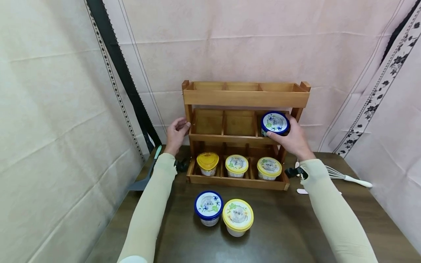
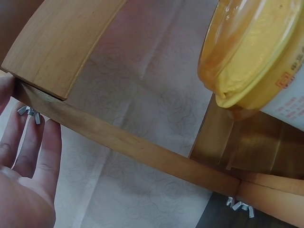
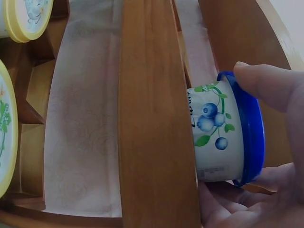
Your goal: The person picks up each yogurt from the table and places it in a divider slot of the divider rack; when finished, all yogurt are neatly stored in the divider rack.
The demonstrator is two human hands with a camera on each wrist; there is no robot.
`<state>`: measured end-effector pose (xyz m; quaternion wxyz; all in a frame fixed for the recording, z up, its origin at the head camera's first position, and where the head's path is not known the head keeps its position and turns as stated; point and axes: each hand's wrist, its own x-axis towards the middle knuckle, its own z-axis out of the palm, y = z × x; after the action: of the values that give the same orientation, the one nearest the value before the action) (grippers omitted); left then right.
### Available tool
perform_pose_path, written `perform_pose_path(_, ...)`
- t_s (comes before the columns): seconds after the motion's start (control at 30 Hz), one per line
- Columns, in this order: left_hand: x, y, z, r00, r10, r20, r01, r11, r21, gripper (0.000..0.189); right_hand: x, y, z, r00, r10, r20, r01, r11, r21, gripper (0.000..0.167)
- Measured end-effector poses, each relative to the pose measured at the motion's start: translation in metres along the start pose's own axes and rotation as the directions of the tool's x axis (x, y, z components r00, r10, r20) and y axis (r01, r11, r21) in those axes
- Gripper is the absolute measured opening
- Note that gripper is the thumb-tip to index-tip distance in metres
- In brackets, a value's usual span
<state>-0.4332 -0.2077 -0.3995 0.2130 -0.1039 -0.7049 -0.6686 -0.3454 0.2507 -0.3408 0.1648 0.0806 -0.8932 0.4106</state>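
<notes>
The right hand [image 1: 296,142] is pinching the blueberry tub [image 1: 275,122], lid upward, axis upright, behind the middle rail [image 3: 156,118]; open compartments [image 1: 239,122] are extending leftward. The left hand [image 1: 175,134] is touching the wooden rack [image 1: 245,98], grip unclear.

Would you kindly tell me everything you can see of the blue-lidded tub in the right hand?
The blue-lidded tub is round and white, printed with blueberries and green leaves. Its lid, seemingly plastic, has a blue rim around a white printed top and looks closed. Roughly upright, it is at the right-hand compartment of the wooden rack's middle tier, gripped by the right hand. The front board hides its base, so whether it rests there is unclear.
</notes>
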Motion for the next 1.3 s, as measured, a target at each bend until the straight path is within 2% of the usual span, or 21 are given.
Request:
perform_pose_path(0.13,-0.003,0.0,-0.002,1.0,-0.005,-0.013,0.005,1.0,0.007,0.046,-0.002,-0.003,-0.001,1.0,0.001,0.023,-0.001,1.0,-0.001,0.118)
perform_pose_path(0.2,-0.002,0.0,-0.001,1.0,0.002,-0.013,-0.002,1.0,0.015,0.046,-0.005,-0.003,-0.003,1.0,0.002,0.03,-0.003,0.999,0.038,0.118)
perform_pose_path(0.4,0.003,0.001,0.008,0.999,0.027,-0.019,-0.026,0.999,0.034,0.045,-0.023,-0.007,-0.015,1.0,-0.009,-0.007,0.01,0.992,0.124,0.113)
perform_pose_path(0.53,0.002,0.002,0.009,0.999,0.029,-0.015,-0.029,0.999,0.032,0.045,-0.038,-0.01,-0.016,0.999,-0.018,-0.05,0.024,0.992,0.121,0.107)
perform_pose_path(0.8,0.002,0.0,0.003,1.0,0.001,0.005,-0.001,0.999,0.033,0.047,-0.068,-0.014,-0.003,0.988,-0.113,-0.102,0.118,0.992,0.049,0.083)
perform_pose_path(1.03,0.002,0.002,0.003,1.0,-0.016,0.011,0.016,0.999,0.038,0.046,-0.09,-0.014,0.015,0.987,-0.16,-0.009,0.16,0.986,0.036,0.07)
perform_pose_path(1.3,0.002,0.002,0.001,1.0,-0.024,0.017,0.023,0.999,0.045,0.048,-0.105,-0.009,0.036,0.964,-0.245,0.107,0.236,0.968,0.091,0.06)
